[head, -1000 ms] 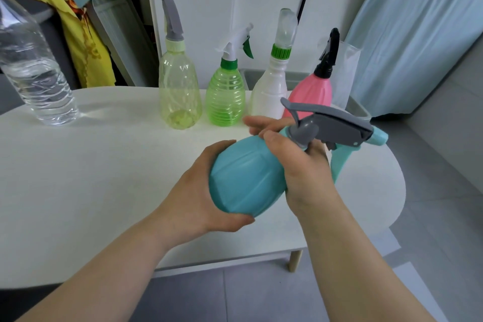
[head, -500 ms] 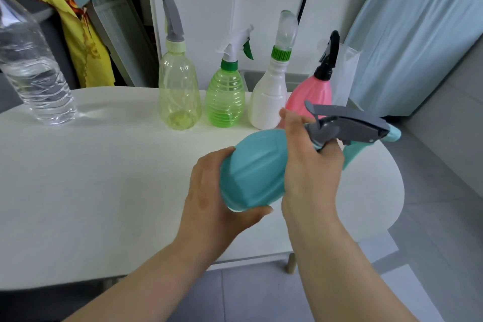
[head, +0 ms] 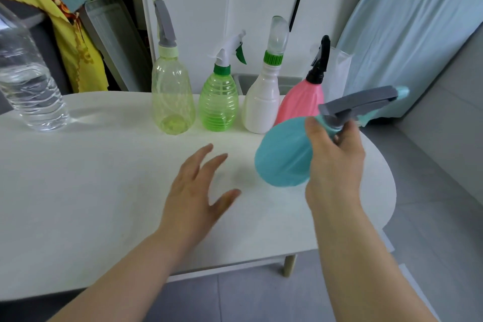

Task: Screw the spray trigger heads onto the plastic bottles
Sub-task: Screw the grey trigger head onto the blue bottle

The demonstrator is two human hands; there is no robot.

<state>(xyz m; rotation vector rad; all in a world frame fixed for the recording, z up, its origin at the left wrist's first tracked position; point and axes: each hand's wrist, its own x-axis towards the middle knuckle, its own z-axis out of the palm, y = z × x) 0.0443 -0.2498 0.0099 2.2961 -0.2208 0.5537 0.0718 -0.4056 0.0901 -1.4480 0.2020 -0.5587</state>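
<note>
The right hand (head: 334,154) grips the teal bottle (head: 282,154) by its neck, right of centre, tilted above the table (head: 104,191), its grey trigger head (head: 358,106) apparently on. The left hand (head: 198,185) hovers open and empty. Next, probably: stand it beside the pink bottle (head: 300,102).

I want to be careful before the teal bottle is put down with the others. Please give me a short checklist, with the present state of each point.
1. Right hand grips the round teal plastic spray bottle at its neck: ok.
2. Grey trigger head sits on that bottle: ok; whether fully tight: cannot tell.
3. Bottle upright: not ok, it is tilted.
4. Left hand free, open above the white table: ok.
5. Bare table beside the pink plastic bottle for setting down: ok.
</note>
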